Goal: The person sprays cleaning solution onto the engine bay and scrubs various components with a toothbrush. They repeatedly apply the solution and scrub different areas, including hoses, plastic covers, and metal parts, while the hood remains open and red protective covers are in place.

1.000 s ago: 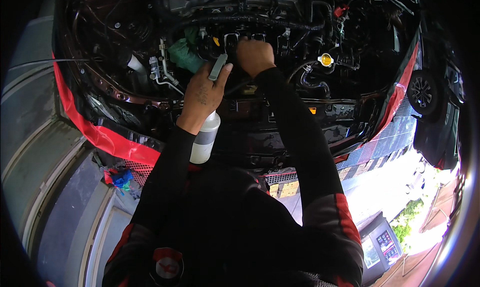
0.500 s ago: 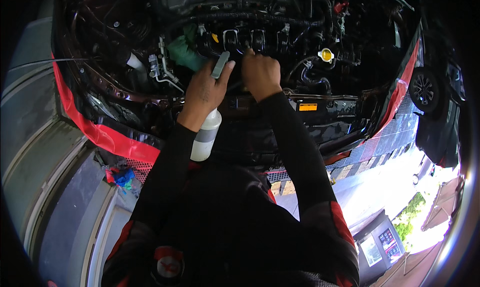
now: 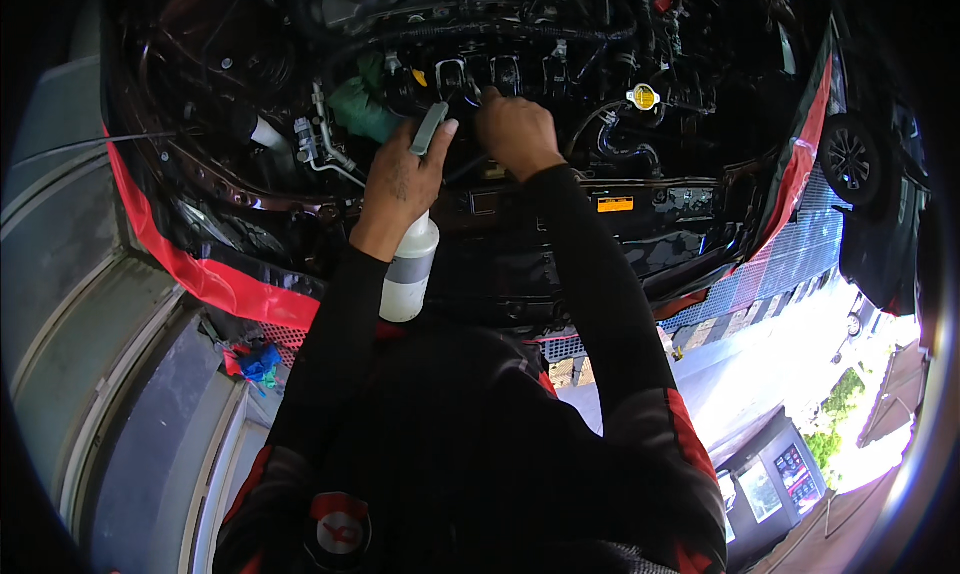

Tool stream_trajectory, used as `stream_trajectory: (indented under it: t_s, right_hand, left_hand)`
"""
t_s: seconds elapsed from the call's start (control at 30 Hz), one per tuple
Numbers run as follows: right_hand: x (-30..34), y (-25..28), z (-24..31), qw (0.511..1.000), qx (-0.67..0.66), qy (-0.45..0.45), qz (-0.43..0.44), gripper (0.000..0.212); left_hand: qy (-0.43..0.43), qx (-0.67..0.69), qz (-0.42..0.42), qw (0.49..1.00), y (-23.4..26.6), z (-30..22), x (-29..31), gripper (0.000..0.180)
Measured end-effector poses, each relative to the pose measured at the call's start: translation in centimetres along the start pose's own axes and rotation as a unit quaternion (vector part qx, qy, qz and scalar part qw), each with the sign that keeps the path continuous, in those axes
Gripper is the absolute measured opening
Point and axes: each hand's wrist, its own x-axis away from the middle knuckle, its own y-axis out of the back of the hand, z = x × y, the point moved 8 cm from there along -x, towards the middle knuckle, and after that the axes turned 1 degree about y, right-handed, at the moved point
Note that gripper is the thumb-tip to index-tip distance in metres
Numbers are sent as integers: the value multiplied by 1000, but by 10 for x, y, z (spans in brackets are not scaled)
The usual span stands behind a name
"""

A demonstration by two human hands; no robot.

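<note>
My left hand (image 3: 402,186) is wrapped round the neck of a white spray bottle (image 3: 405,279) with a grey trigger head (image 3: 430,129). The bottle hangs upright over the front edge of the engine bay. My right hand (image 3: 518,137) is closed, with its fingers reaching down by the dark engine parts (image 3: 505,72). Whatever those fingers hold, if anything, is hidden. Beyond my left hand a green cloth (image 3: 360,109) lies bunched among the parts. A small yellow pull handle (image 3: 419,77) sticks up close by.
A yellow-topped cap (image 3: 643,97) sits right of my right hand, beside bent hoses. Red-and-black covers (image 3: 230,286) drape the car's front edges. A thin dark rod (image 3: 140,136) crosses at the left. Another car's wheel (image 3: 850,162) stands at the far right.
The whole view has shifted slightly, with the engine bay a little higher in the picture. Both hands keep nearly the same places over the engine, and the left still grips the spray bottle.
</note>
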Motion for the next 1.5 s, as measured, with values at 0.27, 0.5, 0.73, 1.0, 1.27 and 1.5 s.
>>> stream_trajectory:
  t_s: [0.27,0.5,0.73,1.0,1.27,1.5]
  right_hand:
    - [3,4,0,999,-6,1,-51,17]
    - [49,60,-65,979,-119,-116,-115,19]
    - [4,13,-61,992,-84,-60,-78,17]
    - [-21,4,-102,991,-119,-1,59,21]
    - [27,62,-85,993,-66,-88,-34,17]
    - [38,26,-17,975,-196,-68,-75,22]
  left_hand:
    - [25,16,21,999,-9,-20,10,62]
    - [72,56,47,995,-7,-26,13,64]
    - [75,18,110,991,-38,-29,12,58]
    - [-9,-64,61,996,-35,-20,4,61]
    - [2,-34,36,999,-12,-23,9,60]
    - [-37,-10,-18,999,21,-31,23,55]
